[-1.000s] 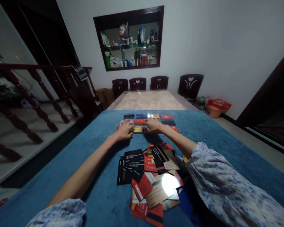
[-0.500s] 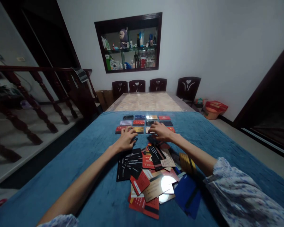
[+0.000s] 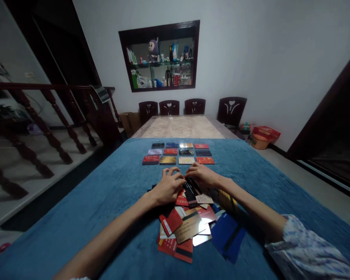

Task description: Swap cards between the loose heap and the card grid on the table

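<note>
My left hand [image 3: 169, 186] lies over the upper left of a loose pile of plastic cards, its fingers bent and apart, hiding most of the black cards there. My right hand [image 3: 203, 175] is beside it, fingers drawn together at the far end of a black card [image 3: 191, 192]; what is between its fingertips is hidden. The two hands nearly meet. Nearer me in the pile are a red card [image 3: 171, 222], a gold card [image 3: 189, 226] and blue cards [image 3: 228, 237]. Gold cards [image 3: 228, 200] show beneath my right forearm.
Beyond my hands, small card stacks stand in three rows, among them a gold stack [image 3: 168, 160] and a red stack [image 3: 205, 160]. A blue cloth [image 3: 111, 186] covers the near table. Behind are the bare tabletop [image 3: 181, 126], several chairs [image 3: 231, 111] and a wall shelf [image 3: 160, 64].
Both hands have come back from the nearest row of stacks to the loose pile and closer together. That row is now uncovered; the black cards at left are mostly covered.
</note>
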`<state>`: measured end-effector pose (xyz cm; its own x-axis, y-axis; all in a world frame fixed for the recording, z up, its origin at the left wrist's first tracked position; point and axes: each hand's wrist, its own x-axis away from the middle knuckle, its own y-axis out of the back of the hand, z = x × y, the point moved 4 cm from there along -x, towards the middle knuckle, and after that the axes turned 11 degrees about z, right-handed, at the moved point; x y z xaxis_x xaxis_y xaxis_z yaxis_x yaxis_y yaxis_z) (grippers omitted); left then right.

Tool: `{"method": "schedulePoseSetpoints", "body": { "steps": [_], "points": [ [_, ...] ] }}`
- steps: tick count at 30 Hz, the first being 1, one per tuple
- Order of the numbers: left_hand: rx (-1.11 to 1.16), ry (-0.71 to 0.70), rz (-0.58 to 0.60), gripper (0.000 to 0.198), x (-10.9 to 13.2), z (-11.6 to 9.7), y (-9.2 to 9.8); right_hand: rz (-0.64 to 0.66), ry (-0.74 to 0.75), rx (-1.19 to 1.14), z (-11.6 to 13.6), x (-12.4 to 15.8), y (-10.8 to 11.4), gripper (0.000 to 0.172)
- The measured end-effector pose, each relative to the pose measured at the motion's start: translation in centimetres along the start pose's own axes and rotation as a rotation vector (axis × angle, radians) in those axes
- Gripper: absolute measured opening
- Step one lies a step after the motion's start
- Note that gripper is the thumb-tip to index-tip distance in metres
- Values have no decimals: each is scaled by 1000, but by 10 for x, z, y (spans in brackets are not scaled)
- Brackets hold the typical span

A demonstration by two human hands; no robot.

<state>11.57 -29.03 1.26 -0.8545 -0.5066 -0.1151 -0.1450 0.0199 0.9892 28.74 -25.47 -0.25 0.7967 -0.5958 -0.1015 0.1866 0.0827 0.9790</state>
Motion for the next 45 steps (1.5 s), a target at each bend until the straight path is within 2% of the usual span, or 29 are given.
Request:
{"method": "schedulePoseSetpoints", "body": {
  "steps": [5, 12, 17, 23, 29, 35, 39, 45],
  "points": [
    [-16, -38, 58, 30, 1, -6, -6, 26, -29, 42, 7, 4, 0, 35],
    [-46, -18, 72, 27, 5, -5, -2, 68, -90, 127, 9, 11, 2, 41],
    [-50, 42, 42, 23, 9, -6, 5, 44, -81, 122, 13, 15, 8, 30],
    [-28, 85, 52, 27, 14, -6, 12, 27, -33, 75, 13, 17, 8, 21],
    [43, 110, 66, 23, 22, 0, 12, 25, -16, 20, 13, 17, 7, 16],
    [109, 154, 64, 22, 22, 5, 6, 29, -28, -24, 18, 17, 11, 27],
    [148, 186, 53, 22, 21, 8, 3, 25, -27, -42, 18, 18, 11, 28],
    [125, 138, 22, 20, 21, 9, 0, 13, -2, -68, 14, 19, 6, 30]
  ]
}}
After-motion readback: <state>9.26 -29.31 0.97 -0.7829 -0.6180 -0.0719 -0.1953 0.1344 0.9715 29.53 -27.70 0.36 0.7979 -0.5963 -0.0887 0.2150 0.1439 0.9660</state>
